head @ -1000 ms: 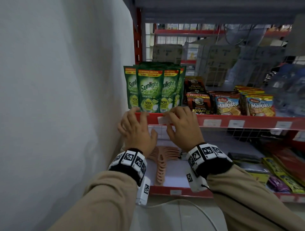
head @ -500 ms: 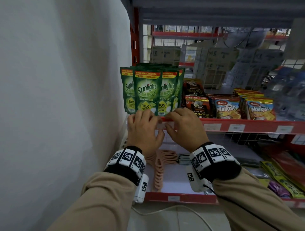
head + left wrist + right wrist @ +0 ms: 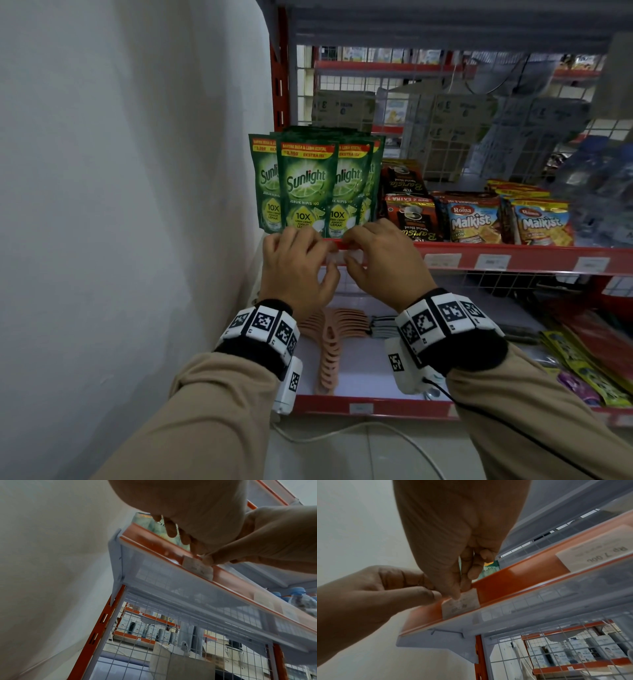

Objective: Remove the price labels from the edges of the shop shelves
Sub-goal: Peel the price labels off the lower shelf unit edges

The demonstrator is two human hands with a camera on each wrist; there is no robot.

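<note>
- Two hands work one label (image 3: 343,257) on the red shelf edge (image 3: 534,258), below the Sunlight packs.
- Left hand (image 3: 296,270) and right hand (image 3: 380,263) pinch it.
- Next, likely: slide it free of the strip.

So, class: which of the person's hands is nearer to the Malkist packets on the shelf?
Right. The right hand works at the shelf-edge label just left of the Malkist packets; the left hand is further left, below the Sunlight pouches.
</note>
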